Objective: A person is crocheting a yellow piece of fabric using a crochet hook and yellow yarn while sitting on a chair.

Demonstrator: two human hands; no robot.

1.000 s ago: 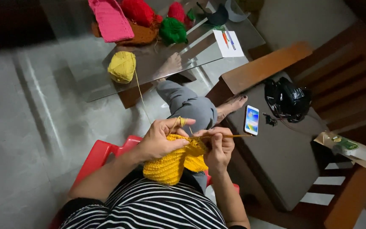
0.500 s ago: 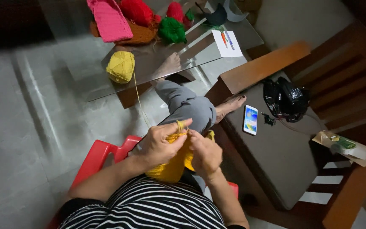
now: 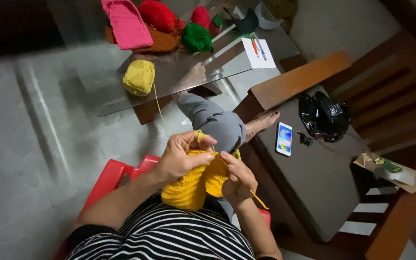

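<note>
Single view only, head-mounted, so no shared area w/ another cam; looks steeply down from above the wearer, tilted a bit fwd; closest at bottom centre of frame, striped top right under the lens; left hand and right hand mid-frame, near; glass table farther off in upper left and top centre; wooden seat w/ phone at right; grey floor along left edge.

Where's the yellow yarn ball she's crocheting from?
The yarn ball sits on the glass table, upper left in the head view, below the pink piece; its strand runs down to the left hand.
</note>
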